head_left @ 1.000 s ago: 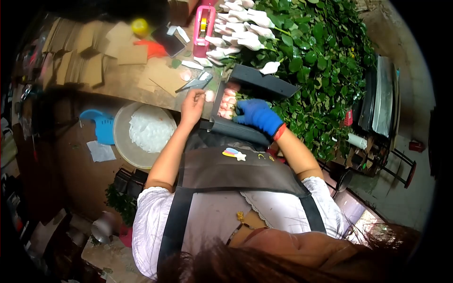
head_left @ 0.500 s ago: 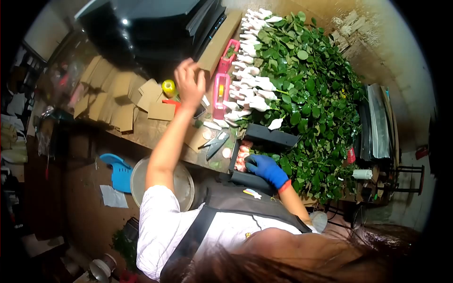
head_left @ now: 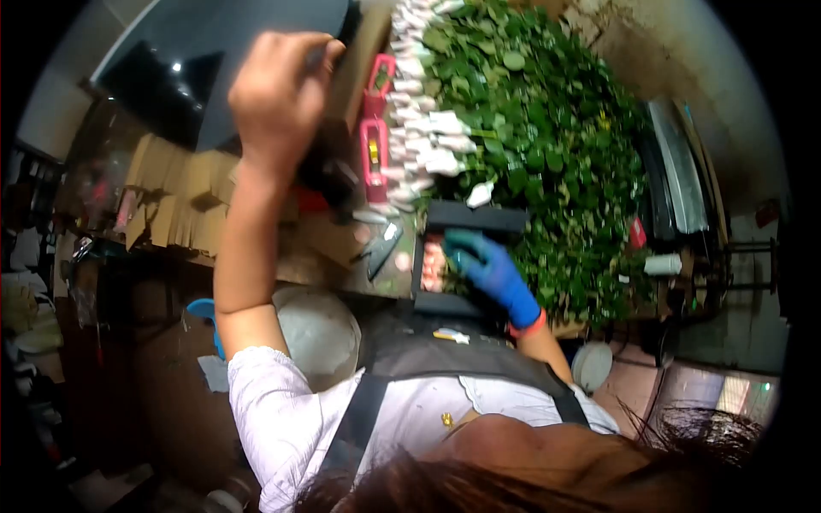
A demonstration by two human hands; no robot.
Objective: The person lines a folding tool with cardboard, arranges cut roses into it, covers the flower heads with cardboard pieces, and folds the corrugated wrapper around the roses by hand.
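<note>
My bare left hand (head_left: 278, 98) is raised at the upper left. Its thumb and fingertips pinch the edge of a thin black sheet (head_left: 248, 34) from the dark stack behind. My right hand (head_left: 489, 267), in a blue glove with a red cuff, curls over the stems just beside a row of pink roses (head_left: 434, 265). These roses lie in a black holder (head_left: 475, 215) with raised sides, at the table's near edge. The glove hides most of their stems.
Left of the roses lie scissors (head_left: 379, 250) and pink tape dispensers (head_left: 374, 158). White-wrapped flower heads (head_left: 440, 141) line a big pile of green leaves (head_left: 547, 162). Folded cardboard pieces (head_left: 175, 201) stand at left. A round pale lid or stool (head_left: 318, 338) is below the table.
My left hand has moved up and left, from open fingers to a pinch at the black sheet, which now looks lifted. My right hand stays at the roses. The view has shifted.
</note>
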